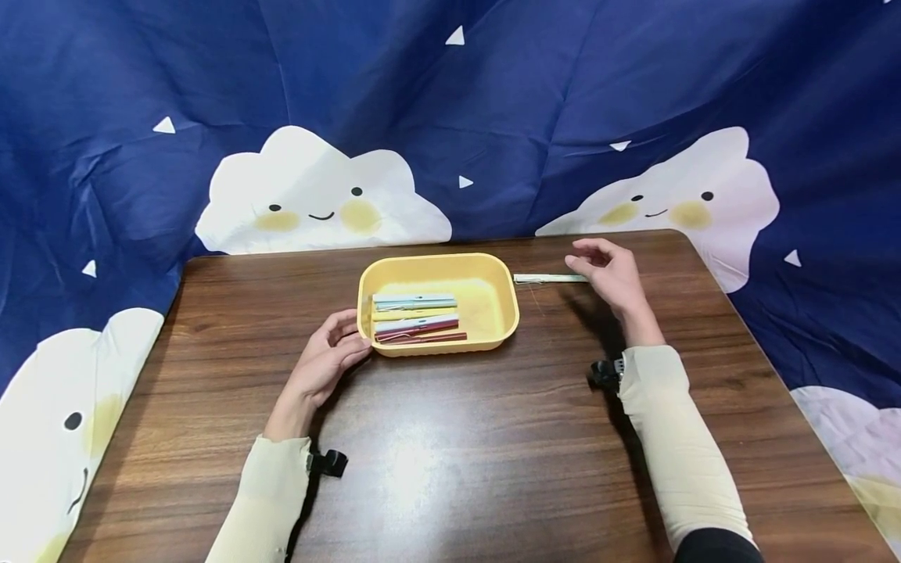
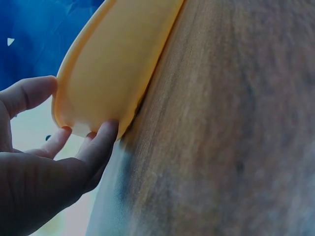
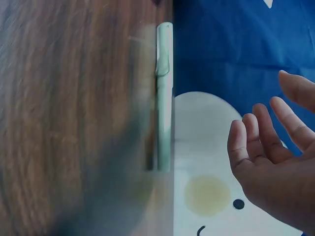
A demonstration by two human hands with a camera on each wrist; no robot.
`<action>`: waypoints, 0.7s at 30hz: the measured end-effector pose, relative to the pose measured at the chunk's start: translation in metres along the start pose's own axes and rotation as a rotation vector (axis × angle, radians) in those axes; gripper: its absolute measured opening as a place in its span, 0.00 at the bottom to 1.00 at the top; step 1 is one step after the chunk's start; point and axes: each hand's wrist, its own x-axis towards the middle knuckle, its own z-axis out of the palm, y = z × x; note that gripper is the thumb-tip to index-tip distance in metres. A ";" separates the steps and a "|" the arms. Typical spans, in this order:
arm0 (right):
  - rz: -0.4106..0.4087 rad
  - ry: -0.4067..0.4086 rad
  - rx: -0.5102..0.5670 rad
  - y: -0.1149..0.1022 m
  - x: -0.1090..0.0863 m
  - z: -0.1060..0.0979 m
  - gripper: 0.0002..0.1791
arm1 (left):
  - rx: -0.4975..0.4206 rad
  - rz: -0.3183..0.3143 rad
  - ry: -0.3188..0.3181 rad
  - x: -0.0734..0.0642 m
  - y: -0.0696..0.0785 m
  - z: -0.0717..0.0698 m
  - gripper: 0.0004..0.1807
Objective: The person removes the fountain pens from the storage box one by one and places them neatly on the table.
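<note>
A pale green pen (image 3: 165, 98) with a clip lies on the table just right of the yellow tray (image 1: 482, 346). My right hand (image 1: 611, 275) hovers at the pen's right end, overlapping it in the head view; the right wrist view shows loosely bent, spread fingers (image 3: 238, 142) apart from the pen. My left hand (image 1: 327, 356) is at the tray's left end, its fingertips (image 2: 109, 127) resting against the outer wall and rim. Several pens (image 1: 415, 315), light blue, yellow, white and dark red, lie side by side in the tray's left half.
The brown wooden table (image 1: 457, 469) has its far edge just behind the tray. A dark blue cloth (image 1: 493, 102) with white clouds hangs behind it and along the sides. Each wrist wears a small black camera (image 1: 331, 463).
</note>
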 end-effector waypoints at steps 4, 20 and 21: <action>-0.021 -0.022 0.024 -0.006 0.000 0.004 0.17 | 0.000 0.001 0.000 0.001 -0.001 0.000 0.36; -0.080 -0.107 -0.003 -0.032 -0.011 0.028 0.19 | -0.001 0.004 0.004 0.002 -0.001 0.000 0.36; -0.086 -0.110 -0.007 -0.033 -0.012 0.030 0.19 | -0.001 0.004 0.004 0.002 -0.001 0.000 0.36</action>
